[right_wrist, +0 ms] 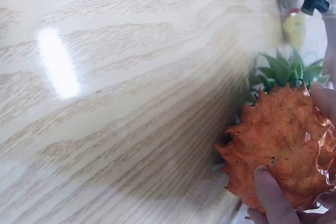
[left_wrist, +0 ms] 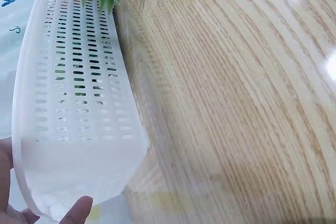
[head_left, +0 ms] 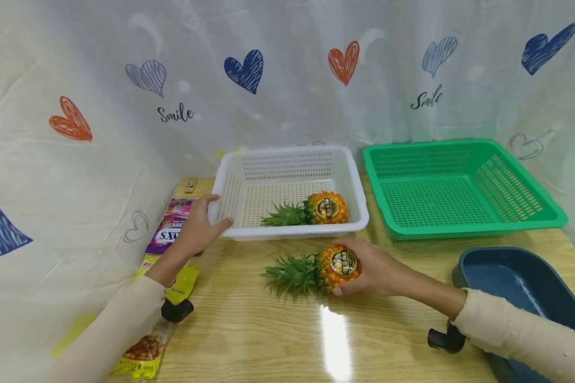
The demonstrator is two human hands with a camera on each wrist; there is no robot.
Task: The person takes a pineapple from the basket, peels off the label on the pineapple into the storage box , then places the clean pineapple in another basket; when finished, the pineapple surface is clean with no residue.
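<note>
My left hand grips the left front corner of a white slotted plastic basket, thumb and fingers around its rim. Inside that basket a small orange pineapple lies on its side, leaves to the left. In front of the basket my right hand holds a second pineapple by its body, also sideways with leaves pointing left and a black-and-gold label on top. The right wrist view shows the thumb pressed on the pineapple's spiky base, close over the table.
A green slotted basket stands right of the white one. Nearer on the right is a dark blue bin. Purple and yellow food packets lie along the left table edge, with a tiny yellow packet behind. A heart-printed curtain hangs behind.
</note>
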